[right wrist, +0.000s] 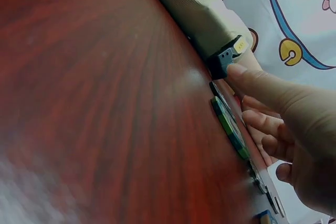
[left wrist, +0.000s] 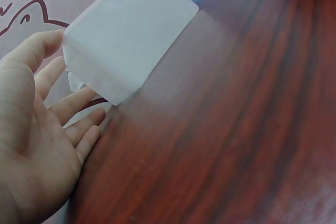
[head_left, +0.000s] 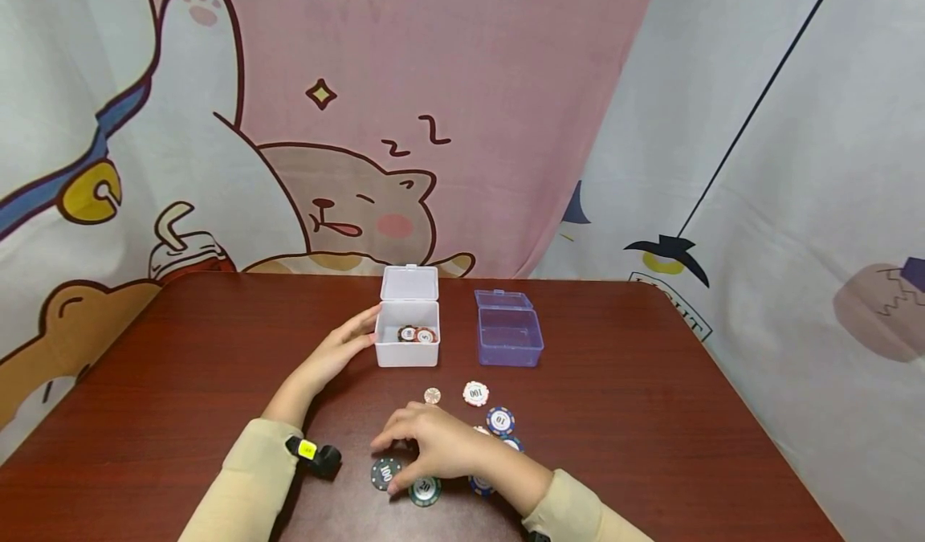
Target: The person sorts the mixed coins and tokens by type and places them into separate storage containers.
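The black 100 chip (head_left: 386, 474) lies flat on the bench (head_left: 636, 429), at the near left of my right hand (head_left: 442, 443), between the spread thumb and fingers; it is round, so no long axis favours any direction. My thumb overlaps its right rim in the head view, though I cannot tell whether it touches. These fingers are parted and bent over the bench, pinching nothing, and this hand is the nearer one; my left hand (head_left: 341, 348) is well apart at the far left, its fingers loosely spread against the left wall of the open white box (head_left: 408, 356). Just right of the black chip is a green chip (head_left: 425, 491), its number upside down to me, 20 or 50, I cannot say which. Farther right I read an inverted 100 on the white chip (head_left: 475, 393) and an inverted 10 on the blue chip (head_left: 501, 421); others are partly hidden by my right arm. Inside the white box, the red chip (head_left: 426, 336) seems to show a 5. A violet box (head_left: 510, 356) stands open to its right, no label that I can make out
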### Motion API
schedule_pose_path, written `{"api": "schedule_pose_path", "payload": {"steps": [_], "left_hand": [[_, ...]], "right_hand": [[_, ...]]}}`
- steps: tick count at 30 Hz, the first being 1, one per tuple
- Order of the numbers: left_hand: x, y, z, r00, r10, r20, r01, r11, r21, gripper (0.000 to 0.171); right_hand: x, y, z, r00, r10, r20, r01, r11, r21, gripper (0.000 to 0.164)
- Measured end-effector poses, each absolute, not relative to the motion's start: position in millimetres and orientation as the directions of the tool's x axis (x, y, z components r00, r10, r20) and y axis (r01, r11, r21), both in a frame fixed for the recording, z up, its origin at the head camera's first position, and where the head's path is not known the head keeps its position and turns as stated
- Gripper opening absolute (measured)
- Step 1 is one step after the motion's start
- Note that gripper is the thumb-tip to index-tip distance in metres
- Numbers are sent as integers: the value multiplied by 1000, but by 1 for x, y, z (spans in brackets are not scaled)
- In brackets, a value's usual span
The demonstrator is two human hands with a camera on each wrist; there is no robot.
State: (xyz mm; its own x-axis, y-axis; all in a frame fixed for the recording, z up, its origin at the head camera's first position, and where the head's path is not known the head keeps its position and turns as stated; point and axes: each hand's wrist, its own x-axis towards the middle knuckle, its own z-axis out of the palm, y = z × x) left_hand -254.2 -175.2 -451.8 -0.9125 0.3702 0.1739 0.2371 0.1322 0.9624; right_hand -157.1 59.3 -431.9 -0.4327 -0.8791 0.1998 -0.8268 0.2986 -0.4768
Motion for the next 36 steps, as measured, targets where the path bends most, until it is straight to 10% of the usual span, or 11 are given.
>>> {"api": "schedule_pose_path", "payload": {"steps": [36], "left_hand": [[-255, -175, -454, -908, 373, 190, 251, 122, 960, 54]], "right_hand": [[-151, 54, -440, -391, -898, 202, -900, 327, -289, 35]]}}
